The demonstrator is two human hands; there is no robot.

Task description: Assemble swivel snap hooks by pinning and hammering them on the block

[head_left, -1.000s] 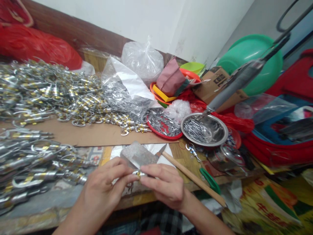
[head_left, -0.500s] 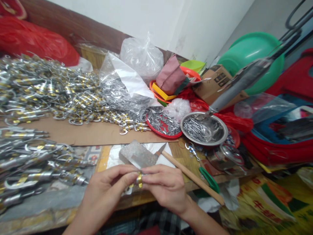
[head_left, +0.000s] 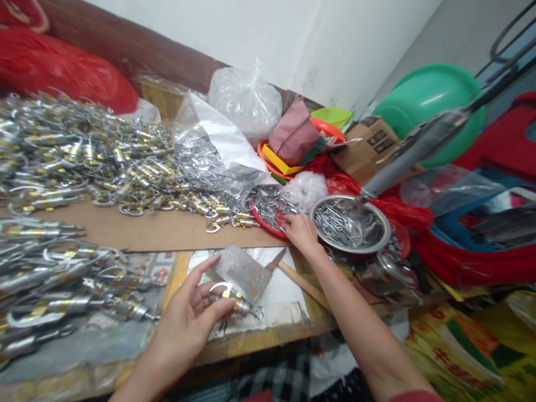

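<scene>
The metal hook piece [head_left: 239, 304] has a silver barrel, yellow bands, a pale curved hook at one end and a small loop at the other. It is in the left hand [head_left: 186, 321], pinched between thumb and fingers, above the front of the counter [head_left: 255, 346]; whether it touches the grey block [head_left: 245, 273] just behind it cannot be told. The block lies on white paper [head_left: 288, 310], with a dark blade [head_left: 277, 258] beside it. The right hand [head_left: 302, 231] reaches over the near rim of the red tray [head_left: 268, 226] of small metal parts, its fingers bent down; whether they grip a part cannot be made out. The right forearm crosses a wooden handle [head_left: 304, 283], hiding its end. Beside that hand stands a steel bowl [head_left: 376, 226] of metal pins. Similar hook pieces [head_left: 84, 139] fill the left side, some around a cardboard sheet [head_left: 129, 230].
</scene>
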